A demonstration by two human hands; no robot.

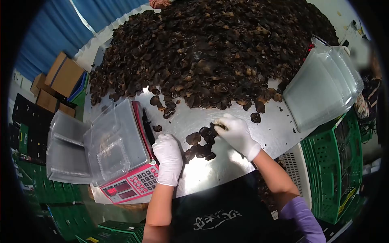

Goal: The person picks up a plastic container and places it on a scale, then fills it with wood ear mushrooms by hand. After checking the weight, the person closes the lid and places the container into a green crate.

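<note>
My right hand (238, 134), in a white glove, pinches a dark wood ear mushroom (214, 128) at the edge of a small cluster on the metal table (227, 164). The loose wood ears of that cluster (198, 150) lie between my two hands. My left hand (168, 156), also gloved in white, rests with curled fingers beside the pink scale (135, 183); whatever those fingers may hold is hidden. An open clear plastic clamshell box (115, 139) sits on the scale.
A large heap of wood ears (210, 52) covers the table's far side. Stacked clear boxes (322, 87) stand at the right, above green crates (334, 166) and a white basket (298, 162). Cardboard boxes (63, 75) are at the left, and part of another hand (160, 3) shows at the top.
</note>
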